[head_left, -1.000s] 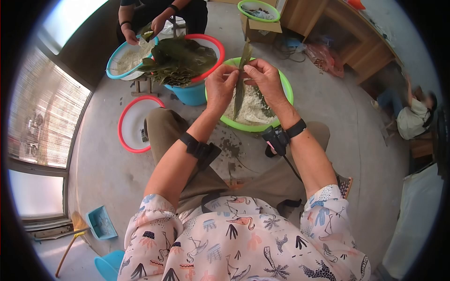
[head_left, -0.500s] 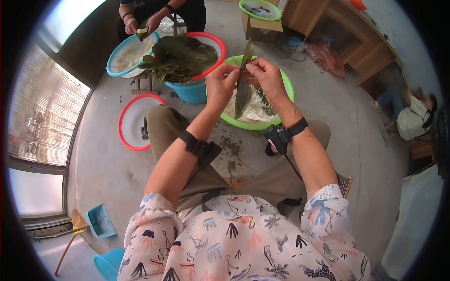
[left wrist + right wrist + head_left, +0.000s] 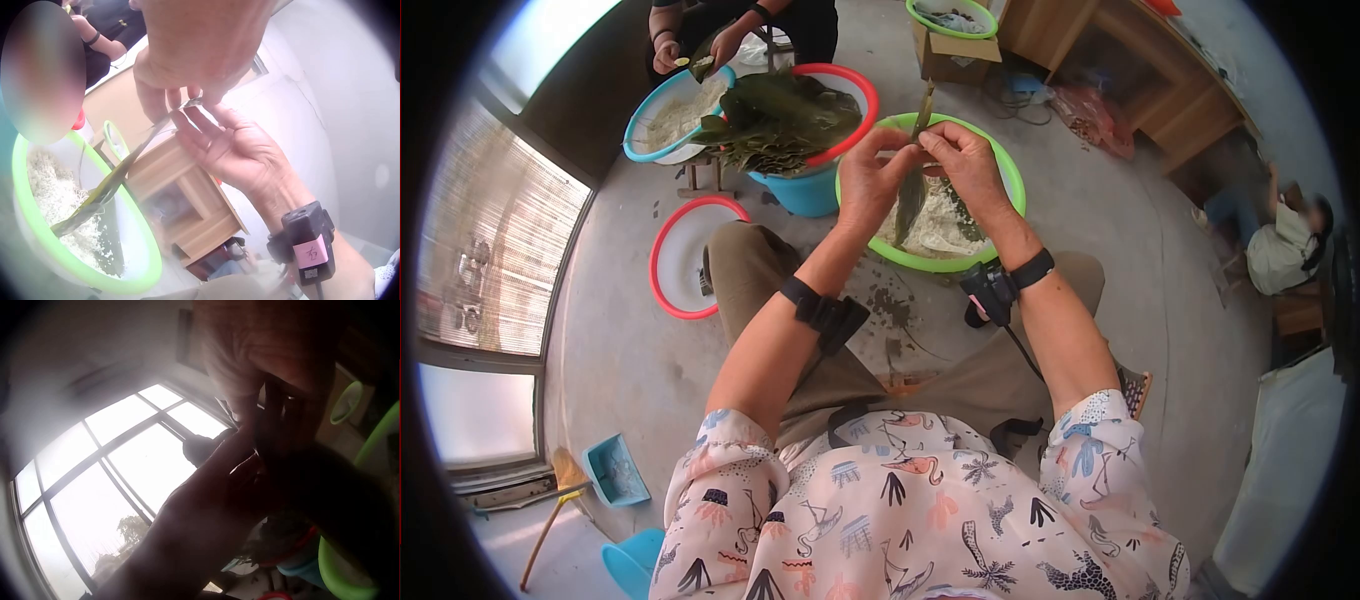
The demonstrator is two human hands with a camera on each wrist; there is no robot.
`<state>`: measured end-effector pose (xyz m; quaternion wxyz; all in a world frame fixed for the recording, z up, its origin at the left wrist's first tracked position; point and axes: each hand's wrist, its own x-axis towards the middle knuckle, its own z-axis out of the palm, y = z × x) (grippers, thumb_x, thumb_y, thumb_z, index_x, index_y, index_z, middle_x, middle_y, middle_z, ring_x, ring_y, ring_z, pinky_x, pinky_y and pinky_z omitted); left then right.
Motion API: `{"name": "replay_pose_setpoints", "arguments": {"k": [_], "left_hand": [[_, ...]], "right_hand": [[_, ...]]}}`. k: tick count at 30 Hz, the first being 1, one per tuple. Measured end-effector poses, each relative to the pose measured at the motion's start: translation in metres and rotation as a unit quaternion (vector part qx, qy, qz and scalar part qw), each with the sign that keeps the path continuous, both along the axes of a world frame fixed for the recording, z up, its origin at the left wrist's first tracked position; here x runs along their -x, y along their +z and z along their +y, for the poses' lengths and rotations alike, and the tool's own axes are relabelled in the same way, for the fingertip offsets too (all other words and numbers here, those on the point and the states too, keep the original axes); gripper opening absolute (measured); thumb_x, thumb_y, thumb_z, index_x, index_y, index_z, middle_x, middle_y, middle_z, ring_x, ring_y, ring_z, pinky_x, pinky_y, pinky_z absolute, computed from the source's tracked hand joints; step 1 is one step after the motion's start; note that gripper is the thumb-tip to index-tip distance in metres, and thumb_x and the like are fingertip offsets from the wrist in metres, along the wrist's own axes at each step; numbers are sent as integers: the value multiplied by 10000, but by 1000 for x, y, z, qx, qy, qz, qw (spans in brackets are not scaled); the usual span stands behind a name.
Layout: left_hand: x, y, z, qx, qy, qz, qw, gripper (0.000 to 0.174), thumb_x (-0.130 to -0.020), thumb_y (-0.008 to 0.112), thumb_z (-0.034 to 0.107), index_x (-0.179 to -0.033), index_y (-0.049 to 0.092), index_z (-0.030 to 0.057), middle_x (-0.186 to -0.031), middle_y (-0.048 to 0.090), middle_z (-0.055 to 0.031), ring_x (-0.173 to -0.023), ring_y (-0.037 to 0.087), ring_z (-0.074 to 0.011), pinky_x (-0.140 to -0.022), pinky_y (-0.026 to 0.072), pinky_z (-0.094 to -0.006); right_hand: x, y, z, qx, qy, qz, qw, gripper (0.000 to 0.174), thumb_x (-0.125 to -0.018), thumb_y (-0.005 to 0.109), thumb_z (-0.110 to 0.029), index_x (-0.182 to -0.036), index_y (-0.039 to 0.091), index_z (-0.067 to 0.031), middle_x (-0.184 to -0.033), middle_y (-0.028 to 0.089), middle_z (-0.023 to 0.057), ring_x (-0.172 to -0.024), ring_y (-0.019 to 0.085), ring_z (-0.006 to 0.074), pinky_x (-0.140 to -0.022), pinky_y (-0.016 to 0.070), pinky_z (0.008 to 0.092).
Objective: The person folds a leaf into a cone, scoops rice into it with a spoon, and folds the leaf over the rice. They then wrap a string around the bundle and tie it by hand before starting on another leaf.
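Observation:
A long dark green leaf (image 3: 911, 205) is pinched between both hands over a green-rimmed basin (image 3: 1018, 190) of whitish grain (image 3: 945, 228). My left hand (image 3: 868, 190) grips it from the left, thumb and fingers bent together. On the other side my right hand (image 3: 970, 172) pinches it near its upper part. In the left wrist view the leaf (image 3: 112, 181) slants down toward the grain (image 3: 59, 194), with my left hand (image 3: 200, 50) above and my right hand (image 3: 240, 153) below, fingertips close together. The right wrist view is dark, the hands overlapping there.
A red-rimmed basin of stacked leaves (image 3: 790, 115) stands on a blue bucket (image 3: 805, 192) at the left. Farther left are a blue-rimmed basin (image 3: 632, 125) of grain and another person's hands (image 3: 725, 45). A red-rimmed basin (image 3: 662, 285) sits on the floor by my knee.
The leaf has turned slightly between my hands, its lower part shifting a little left. The other person's hands have moved apart.

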<state>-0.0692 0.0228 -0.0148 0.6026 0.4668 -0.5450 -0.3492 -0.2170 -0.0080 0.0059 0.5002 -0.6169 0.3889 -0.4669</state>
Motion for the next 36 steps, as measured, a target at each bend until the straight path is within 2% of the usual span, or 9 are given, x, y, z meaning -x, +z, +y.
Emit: {"name": "replay_pose_setpoints", "arguments": {"k": [7,11,19,22,29,34,36], "left_hand": [[-1,2,2,-8,5,-40,999,243,-916,626,171,-1054,661,-25,-891,666,-27,-804,638,-91,-658,543,-249],[-1,-1,-1,-3,4,-30,1000,227,-913,631,159,-1041,666,-25,-879,667,-28,-798,639,-92,-663,546,-249],[3,8,5,-22,6,-18,1000,156,-884,666,109,-980,680,-13,-825,692,-31,-751,634,-77,-644,508,-228],[4,-4,-1,8,1,-12,1000,127,-874,672,100,-955,683,2,-814,702,-32,-734,632,-71,-635,485,-216],[3,-10,-4,-10,-9,-5,1000,117,-870,668,89,-962,681,17,-839,705,-26,-748,631,-70,-643,500,-219],[2,-11,-4,-18,-2,-20,1000,138,-890,668,126,-971,678,14,-839,683,-7,-757,622,-58,-628,515,-211],[1,-11,-4,-28,-10,-12,999,148,-897,663,137,-974,676,10,-839,679,-6,-758,620,-57,-630,523,-212]], "right_hand": [[0,4,4,-4,-16,-23,1000,182,-918,610,-172,-929,641,7,-839,666,38,-775,661,115,-659,527,252],[0,8,7,-8,-10,-46,999,181,-911,625,-175,-945,629,3,-840,662,40,-761,656,113,-648,522,252],[2,5,6,42,-24,9,999,246,-876,682,-236,-936,621,-6,-834,656,34,-760,632,101,-625,512,249],[4,3,5,24,-31,-12,999,222,-882,676,-226,-927,625,-15,-825,658,28,-751,629,98,-628,521,254],[9,0,4,2,-17,-10,1000,158,-914,634,-185,-912,630,-27,-815,658,20,-755,630,95,-645,533,257],[8,0,4,-14,-5,-42,999,138,-919,623,-162,-933,637,-25,-850,659,12,-775,627,101,-682,534,268],[9,-3,3,0,-5,-21,1000,130,-911,627,-150,-946,639,-25,-861,659,13,-791,624,100,-692,530,267]]}}
